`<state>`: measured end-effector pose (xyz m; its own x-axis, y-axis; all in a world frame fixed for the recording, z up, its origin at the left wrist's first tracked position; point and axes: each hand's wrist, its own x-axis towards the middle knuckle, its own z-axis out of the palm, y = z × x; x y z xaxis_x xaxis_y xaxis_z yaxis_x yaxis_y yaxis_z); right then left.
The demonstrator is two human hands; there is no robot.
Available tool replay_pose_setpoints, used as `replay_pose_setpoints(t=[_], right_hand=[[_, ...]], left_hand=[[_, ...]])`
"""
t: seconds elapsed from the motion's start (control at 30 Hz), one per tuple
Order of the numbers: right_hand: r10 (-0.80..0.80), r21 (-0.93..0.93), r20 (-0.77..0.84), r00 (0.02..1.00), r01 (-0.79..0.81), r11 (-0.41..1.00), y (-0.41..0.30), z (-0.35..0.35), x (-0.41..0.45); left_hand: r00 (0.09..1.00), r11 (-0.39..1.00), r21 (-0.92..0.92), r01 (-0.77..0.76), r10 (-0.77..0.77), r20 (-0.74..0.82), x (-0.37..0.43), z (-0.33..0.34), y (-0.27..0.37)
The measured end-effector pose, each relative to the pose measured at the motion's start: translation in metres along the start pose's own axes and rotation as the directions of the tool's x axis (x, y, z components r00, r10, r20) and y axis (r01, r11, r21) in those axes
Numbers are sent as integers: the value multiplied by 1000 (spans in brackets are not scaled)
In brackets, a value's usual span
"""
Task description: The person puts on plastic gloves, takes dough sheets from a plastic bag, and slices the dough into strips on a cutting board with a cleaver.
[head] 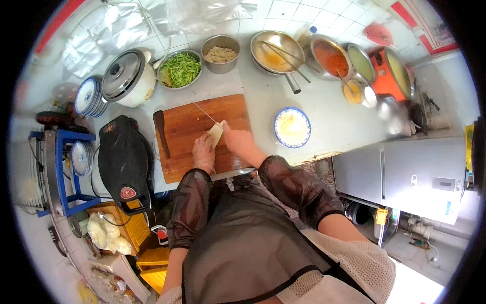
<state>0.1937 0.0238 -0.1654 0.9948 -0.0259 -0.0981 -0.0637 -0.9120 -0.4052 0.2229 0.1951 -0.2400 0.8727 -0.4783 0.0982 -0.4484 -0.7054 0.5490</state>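
My left hand (204,153), in a thin clear plastic glove, holds a pale, flat-sided piece of food (215,135) over the wooden cutting board (186,152). What food it is, I cannot tell. My right hand (239,142) is bare and closed on a knife (205,112), seen nearly edge-on as a thin line pointing to the upper left. The fingers hide its handle. Both hands meet at the pale piece near the board's middle. Along the left side of the board lies a dark wooden spatula (162,133).
A black electric griddle (125,163) stands left of the board. Right of it is a blue-rimmed bowl (292,127) with pale yellow contents. Behind are a rice cooker (127,78), shredded greens (181,69), a steel pot (221,64), a frying pan (279,68) with chopsticks, and red sauce (330,59).
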Motion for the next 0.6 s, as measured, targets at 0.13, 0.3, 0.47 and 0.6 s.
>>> replay_pose_setpoints(t=[0.13,0.3,0.47,0.6], right_hand=[[36,-5,-22,999,-36,999,21,34,2],[61,-46,13,998,-60,997,-15,-7,-10],[12,-58,0,1000,-12,998,5,22,7],[44,21,9,999,-44,999,-22,7,-10]], left_hand=[[999,998,62,-31,29,22,13,8,2],[993,999,-33,-43,39,-113,0,6,4],[1000,999,30,-15,15,-23,6,-7,10],[997,998,-27,-59,57,-53,-11,-14,-4]])
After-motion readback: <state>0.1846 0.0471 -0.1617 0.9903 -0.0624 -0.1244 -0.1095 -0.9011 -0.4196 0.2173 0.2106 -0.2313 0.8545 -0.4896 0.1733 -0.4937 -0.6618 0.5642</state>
